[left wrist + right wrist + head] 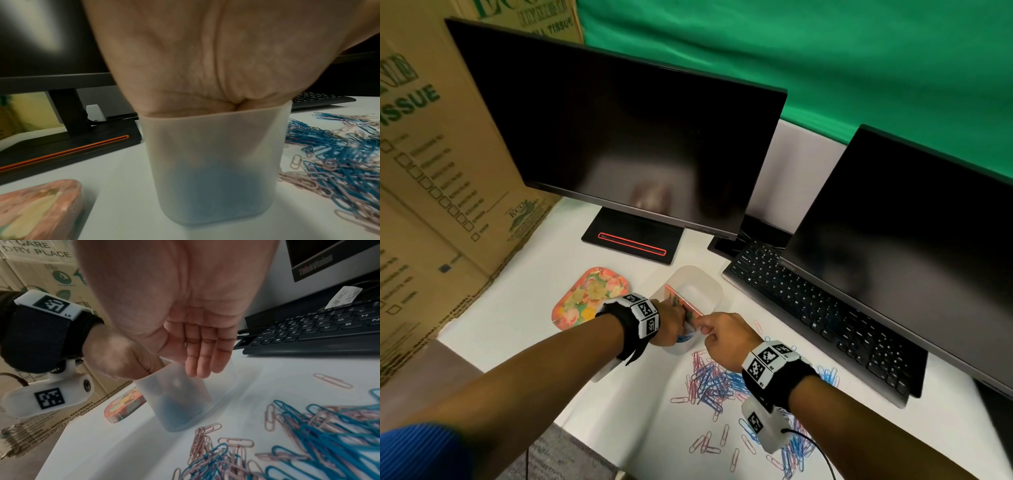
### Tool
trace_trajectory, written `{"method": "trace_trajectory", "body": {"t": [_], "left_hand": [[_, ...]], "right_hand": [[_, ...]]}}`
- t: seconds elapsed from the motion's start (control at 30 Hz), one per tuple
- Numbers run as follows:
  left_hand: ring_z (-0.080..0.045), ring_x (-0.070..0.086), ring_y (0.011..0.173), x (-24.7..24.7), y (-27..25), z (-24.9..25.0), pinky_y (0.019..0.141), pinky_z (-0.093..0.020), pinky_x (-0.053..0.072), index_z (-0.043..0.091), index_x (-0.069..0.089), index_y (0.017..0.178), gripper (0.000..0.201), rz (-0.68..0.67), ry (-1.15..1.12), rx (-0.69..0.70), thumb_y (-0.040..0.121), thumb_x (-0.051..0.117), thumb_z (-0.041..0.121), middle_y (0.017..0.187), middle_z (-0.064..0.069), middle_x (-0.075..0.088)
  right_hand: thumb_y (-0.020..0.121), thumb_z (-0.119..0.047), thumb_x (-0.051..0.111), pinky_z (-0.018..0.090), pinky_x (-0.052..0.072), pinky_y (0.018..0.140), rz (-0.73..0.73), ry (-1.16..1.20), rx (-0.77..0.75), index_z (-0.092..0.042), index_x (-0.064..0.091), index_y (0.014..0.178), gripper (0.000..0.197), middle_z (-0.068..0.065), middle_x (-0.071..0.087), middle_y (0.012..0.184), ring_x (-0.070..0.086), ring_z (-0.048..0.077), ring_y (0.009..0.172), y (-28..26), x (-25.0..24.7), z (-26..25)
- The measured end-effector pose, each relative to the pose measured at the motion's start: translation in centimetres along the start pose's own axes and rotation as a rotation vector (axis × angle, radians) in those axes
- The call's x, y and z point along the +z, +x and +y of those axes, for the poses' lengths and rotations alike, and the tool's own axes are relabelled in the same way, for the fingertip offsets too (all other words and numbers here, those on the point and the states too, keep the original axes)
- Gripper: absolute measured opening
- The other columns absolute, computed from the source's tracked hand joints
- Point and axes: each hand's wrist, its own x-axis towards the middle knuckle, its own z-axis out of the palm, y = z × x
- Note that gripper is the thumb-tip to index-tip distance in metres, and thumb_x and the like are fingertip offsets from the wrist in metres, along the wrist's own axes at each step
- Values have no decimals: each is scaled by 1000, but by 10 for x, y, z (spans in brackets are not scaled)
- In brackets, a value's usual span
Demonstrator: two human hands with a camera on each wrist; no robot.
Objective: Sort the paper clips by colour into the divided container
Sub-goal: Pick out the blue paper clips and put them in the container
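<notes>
White desk [524, 318], two dark monitors behind, keyboard [822, 308] to the right. Frosted container [211, 168] stands upright near the desk's front, floral divider inside. Left hand [669, 322] reaches down into it, fingers hidden behind the wall — can't tell if they grasp anything; likely dropping blue clips, a blue mass shows at the bottom. Right hand [197, 331] hovers at the rim, fingers relaxed and straight, holding nothing — probably steadying. Clips [709, 380], blue and pink mixed, lie just beside the container; most unsorted
</notes>
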Motion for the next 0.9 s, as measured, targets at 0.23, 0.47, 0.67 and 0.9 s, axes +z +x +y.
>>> {"method": "trace_trajectory", "body": {"t": [0.23,0.47,0.67,0.9], "left_hand": [[-30,37,134,4,-2,-1,109,-45,33,12,50,134,44,36,-41,7,96,39,32,144,-7,43],[-32,53,115,4,-10,1,98,-42,44,5,62,110,38,62,-61,28,98,38,32,123,-10,59],[-30,51,119,-12,-42,-8,99,-41,45,7,60,119,38,101,-214,152,85,43,11,128,-10,57],[-12,35,133,-21,-79,-26,110,-19,27,20,53,134,43,153,-533,224,93,49,9,144,7,39]], "right_hand": [[88,-4,42,27,46,99,10,0,-18,-20,61,126,46,2,63,112,59,20,105,1,1,2],[89,-6,43,25,45,101,-4,12,-3,-19,58,130,45,1,62,113,59,18,107,4,4,4],[89,-9,45,26,49,96,4,0,-1,-23,61,127,43,-4,61,104,60,18,102,4,6,6],[86,-31,59,28,49,72,258,-75,-16,-27,66,104,20,-6,63,95,60,17,85,13,0,-4]]}}
